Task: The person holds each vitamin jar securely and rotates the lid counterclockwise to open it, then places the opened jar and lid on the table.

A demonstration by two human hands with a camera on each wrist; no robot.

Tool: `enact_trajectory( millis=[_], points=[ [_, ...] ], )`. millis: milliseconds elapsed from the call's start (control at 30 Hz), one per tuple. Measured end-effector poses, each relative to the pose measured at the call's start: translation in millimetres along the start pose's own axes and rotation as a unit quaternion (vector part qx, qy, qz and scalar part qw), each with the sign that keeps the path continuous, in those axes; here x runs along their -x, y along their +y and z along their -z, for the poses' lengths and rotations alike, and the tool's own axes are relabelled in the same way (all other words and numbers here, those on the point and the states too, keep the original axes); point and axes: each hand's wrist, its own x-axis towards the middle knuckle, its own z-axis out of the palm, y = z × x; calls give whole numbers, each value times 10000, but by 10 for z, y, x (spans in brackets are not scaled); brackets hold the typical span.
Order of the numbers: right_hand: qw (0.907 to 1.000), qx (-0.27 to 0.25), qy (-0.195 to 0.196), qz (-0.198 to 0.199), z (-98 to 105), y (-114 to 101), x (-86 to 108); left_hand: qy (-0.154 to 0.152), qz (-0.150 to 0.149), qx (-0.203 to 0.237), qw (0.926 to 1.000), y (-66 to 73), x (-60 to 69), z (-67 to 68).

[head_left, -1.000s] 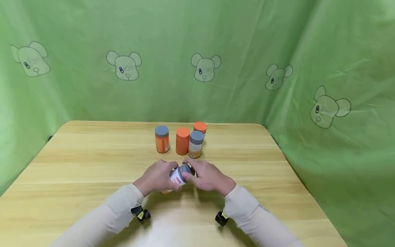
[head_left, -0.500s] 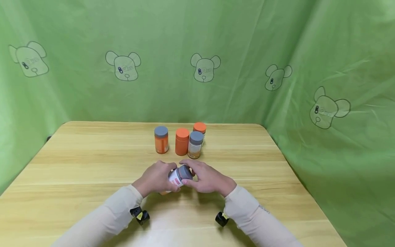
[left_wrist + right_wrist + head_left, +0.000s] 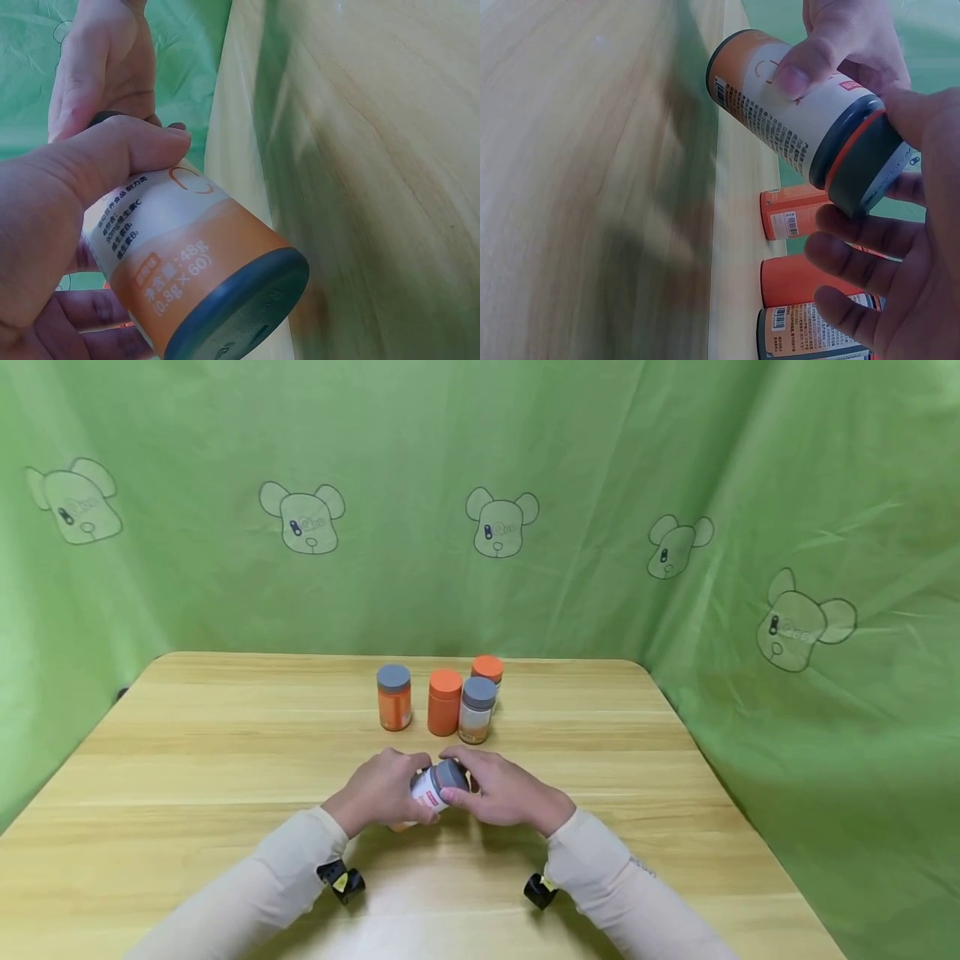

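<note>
My left hand (image 3: 382, 789) grips the body of a supplement bottle (image 3: 195, 255), white above and orange toward its dark base. The bottle is tilted over the table, its lid end up and to the right. My right hand (image 3: 506, 789) holds the grey lid (image 3: 870, 161) between thumb and fingers; its other fingers spread loosely below the lid in the right wrist view. An orange ring (image 3: 853, 148) shows between lid and body. Whether the lid is loose I cannot tell.
Behind the hands stand an orange bottle with grey lid (image 3: 393, 706), an all-orange bottle (image 3: 444, 710), a pale grey-lidded bottle (image 3: 476, 718) and an orange-lidded bottle (image 3: 487, 667) partly hidden. Green curtain (image 3: 405, 602) borders the wooden table (image 3: 187, 760).
My right fingers have shifted slightly around the lid. The bottle and my left hand stay almost where they were, and the standing bottles have not moved.
</note>
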Motion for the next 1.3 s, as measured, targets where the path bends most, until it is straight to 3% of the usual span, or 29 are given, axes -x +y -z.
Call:
enact_trajectory(
  millis=[300,733,1133,1300],
  points=[
    [9998,-115,-82,123,-6,-2,-11,-95,133,44,9999,-18,-14,-2],
    [9991,288,246,-198,-9,5,-6,-88,10,-29,10000,-8,-36,-11],
    [9999,-111,69,34,3,21,8,-55,30,-61,10000,-21,-35,-18],
    [9998,-81,185,-95,6,18,-3,-100,55,-53,9999,-20,-37,-22]
  ],
)
